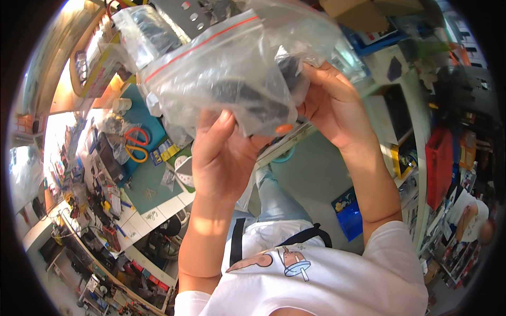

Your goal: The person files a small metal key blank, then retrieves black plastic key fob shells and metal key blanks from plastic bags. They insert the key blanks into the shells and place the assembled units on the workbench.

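Observation:
In front of me I hold several clear plastic bags at chest height or above. My left hand (221, 150) grips the lower edge of a zip bag (211, 66) with a red seal strip, its thumb pressed on the front. Something dark (240, 95) shows blurred through the plastic, and an orange spot lies near the bottom corner. Beside it, my right hand (334, 102) closes around another clear bag (303, 34), which overlaps the first. Dark contents (290, 71) show near those fingers too; their kind is hard to make out. The fingertips of both hands are partly hidden.
On the left a white-tiled bench with a green mat (145, 184) carries orange-handled scissors (137, 145) and many small tools. Another filled bag (147, 34) lies beyond. A blue packet (349, 216) is low on the right, with a red box (439, 168) among cluttered shelves.

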Action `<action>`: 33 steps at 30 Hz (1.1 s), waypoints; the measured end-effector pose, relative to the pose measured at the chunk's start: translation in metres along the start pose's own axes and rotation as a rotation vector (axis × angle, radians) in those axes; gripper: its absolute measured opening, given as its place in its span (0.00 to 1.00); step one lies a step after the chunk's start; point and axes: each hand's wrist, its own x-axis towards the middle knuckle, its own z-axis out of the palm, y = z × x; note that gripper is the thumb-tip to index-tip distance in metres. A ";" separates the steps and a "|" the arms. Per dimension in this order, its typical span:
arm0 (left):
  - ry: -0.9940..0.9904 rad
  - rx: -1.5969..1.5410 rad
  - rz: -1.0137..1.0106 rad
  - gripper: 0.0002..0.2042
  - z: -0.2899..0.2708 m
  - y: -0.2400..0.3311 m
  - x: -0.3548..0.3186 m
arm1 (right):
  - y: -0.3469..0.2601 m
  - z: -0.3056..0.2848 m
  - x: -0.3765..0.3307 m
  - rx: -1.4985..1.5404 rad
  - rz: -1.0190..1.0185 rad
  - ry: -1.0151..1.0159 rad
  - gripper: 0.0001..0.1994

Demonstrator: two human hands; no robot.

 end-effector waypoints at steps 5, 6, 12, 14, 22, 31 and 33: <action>0.194 -0.185 0.073 0.16 0.003 0.006 -0.023 | 0.000 0.016 -0.001 -0.196 -0.165 0.047 0.09; 0.188 -0.193 0.093 0.16 -0.003 0.010 -0.034 | -0.007 0.010 0.005 -0.353 -0.301 0.103 0.09; 0.315 -0.067 0.351 0.17 -0.007 0.037 -0.082 | -0.041 -0.022 0.105 -1.814 -0.756 0.196 0.26; 0.364 -0.062 0.370 0.17 -0.006 0.041 -0.089 | -0.028 -0.016 0.136 -2.198 -0.835 0.279 0.29; 0.377 -0.079 0.391 0.18 -0.009 0.049 -0.106 | -0.073 -0.024 0.186 -1.855 -0.885 0.244 0.16; 0.515 0.002 0.366 0.21 -0.012 0.042 -0.099 | -0.080 -0.018 0.104 -0.304 -0.232 -0.236 0.17; 0.519 0.007 0.342 0.22 -0.008 0.038 -0.091 | -0.069 -0.021 0.100 -0.120 -0.224 -0.253 0.16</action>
